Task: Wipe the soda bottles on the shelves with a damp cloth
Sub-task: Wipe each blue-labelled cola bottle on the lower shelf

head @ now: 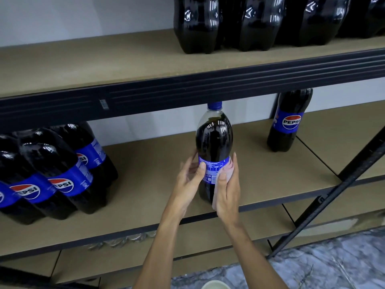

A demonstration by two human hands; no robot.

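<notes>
Soda bottle (214, 140) is upright at the front of the middle shelf (270, 174). I see my left hand (190, 178) with fingers wrapped round its label. My right hand (227, 190) presses a pink cloth (227, 171) to the bottle's right side, thumb pinching it.

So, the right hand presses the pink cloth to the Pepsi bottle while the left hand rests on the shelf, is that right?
No: the head view shows the left hand gripping the Pepsi bottle at its label; the right hand and pink cloth are right.
</notes>
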